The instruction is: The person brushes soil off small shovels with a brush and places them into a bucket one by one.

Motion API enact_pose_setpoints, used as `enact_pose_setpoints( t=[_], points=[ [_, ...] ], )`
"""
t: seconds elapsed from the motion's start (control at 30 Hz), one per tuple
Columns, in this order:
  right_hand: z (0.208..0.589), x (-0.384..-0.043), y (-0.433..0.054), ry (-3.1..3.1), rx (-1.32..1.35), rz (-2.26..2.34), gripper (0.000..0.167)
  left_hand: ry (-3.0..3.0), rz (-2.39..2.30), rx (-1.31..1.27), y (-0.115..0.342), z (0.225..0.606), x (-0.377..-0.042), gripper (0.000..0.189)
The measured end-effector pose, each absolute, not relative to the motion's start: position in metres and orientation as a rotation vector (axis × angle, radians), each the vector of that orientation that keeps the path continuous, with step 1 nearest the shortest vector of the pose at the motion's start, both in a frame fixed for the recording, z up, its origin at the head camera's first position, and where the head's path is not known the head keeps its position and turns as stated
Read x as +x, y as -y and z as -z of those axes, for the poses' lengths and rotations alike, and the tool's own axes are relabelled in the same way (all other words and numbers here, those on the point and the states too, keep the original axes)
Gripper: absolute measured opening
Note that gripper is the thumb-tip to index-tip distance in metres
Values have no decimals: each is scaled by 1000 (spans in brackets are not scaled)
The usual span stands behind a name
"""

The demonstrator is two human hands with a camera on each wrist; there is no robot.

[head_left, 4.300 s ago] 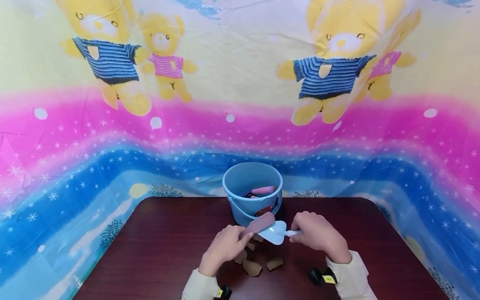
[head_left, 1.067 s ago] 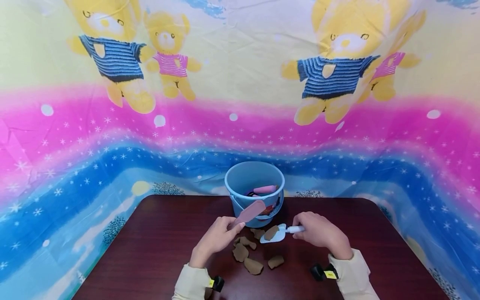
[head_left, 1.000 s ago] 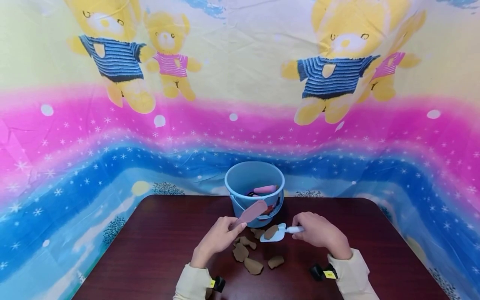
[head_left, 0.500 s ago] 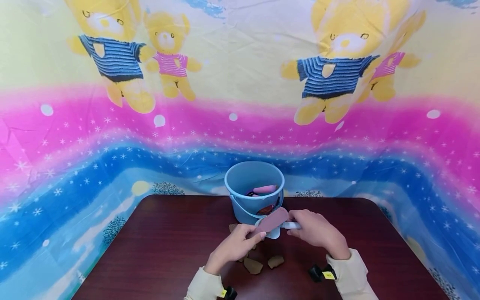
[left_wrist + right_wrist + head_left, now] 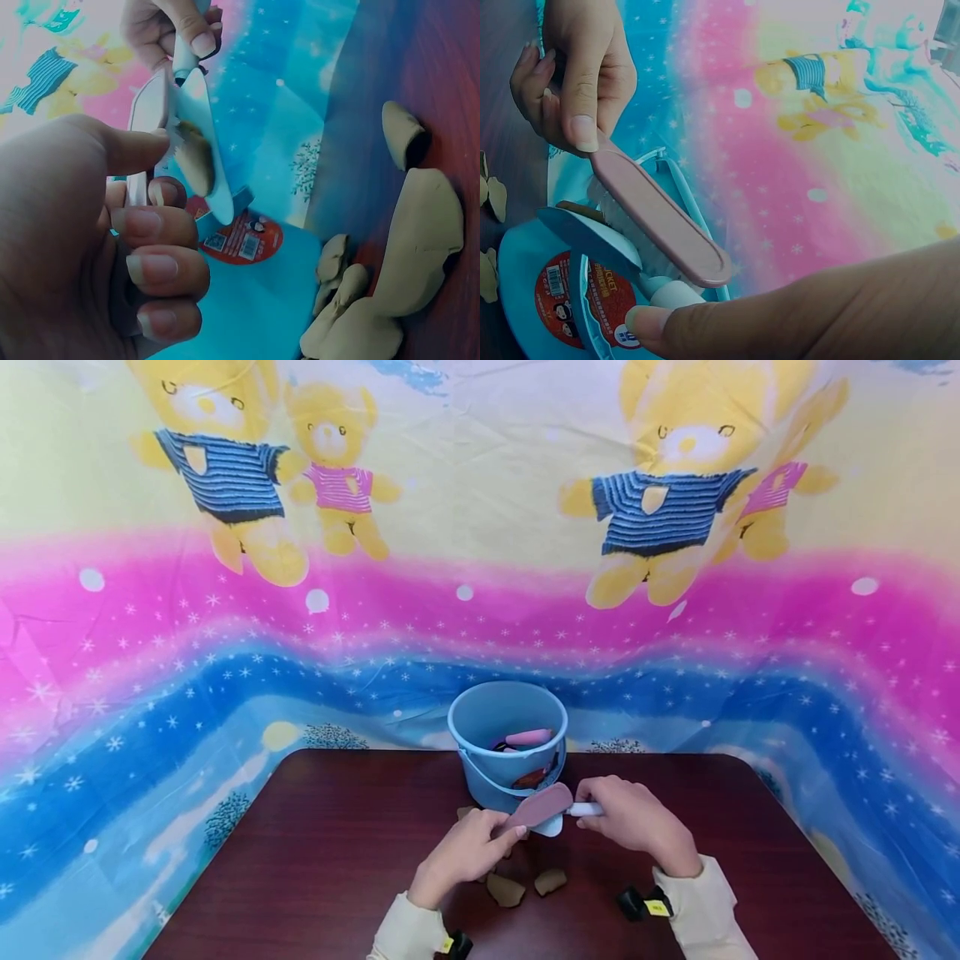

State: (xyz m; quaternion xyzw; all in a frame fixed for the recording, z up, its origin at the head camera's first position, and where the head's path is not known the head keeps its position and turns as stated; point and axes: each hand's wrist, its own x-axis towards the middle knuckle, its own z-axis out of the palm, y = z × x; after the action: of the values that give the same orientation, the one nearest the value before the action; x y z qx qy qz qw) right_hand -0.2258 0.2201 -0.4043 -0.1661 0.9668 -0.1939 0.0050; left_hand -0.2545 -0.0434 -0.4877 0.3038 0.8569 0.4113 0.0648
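Note:
My left hand grips a pink-backed brush near one end, thumb along it. Its clear bristles face a small light-blue trowel, whose white handle my right hand pinches from the right. On the trowel's blade lies a brown clay-like piece, with the bristles against or very near it in the left wrist view. From the head view the brush hides that piece and most of the blade. Both tools are held up in front of the light-blue bucket.
Several brown curved pieces lie on the dark red-brown table, partly behind my left hand. Pink-handled items stick up inside the bucket. A cloth backdrop with printed bears hangs behind the table.
About a second ago the brush was raised to the left, with the brown piece visible on the trowel. My left hand has since moved right, bringing the brush down over the blade.

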Motion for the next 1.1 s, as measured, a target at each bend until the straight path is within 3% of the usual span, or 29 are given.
enact_pose_setpoints(
  t=[0.63,1.1],
  points=[
    [398,-224,-234,-3005,-458,662,14,-2775,-1163,803,74,486,-268,33],
    [403,-226,-225,-3009,-530,636,14,-2556,-1324,975,33,488,-252,33]
  ],
)
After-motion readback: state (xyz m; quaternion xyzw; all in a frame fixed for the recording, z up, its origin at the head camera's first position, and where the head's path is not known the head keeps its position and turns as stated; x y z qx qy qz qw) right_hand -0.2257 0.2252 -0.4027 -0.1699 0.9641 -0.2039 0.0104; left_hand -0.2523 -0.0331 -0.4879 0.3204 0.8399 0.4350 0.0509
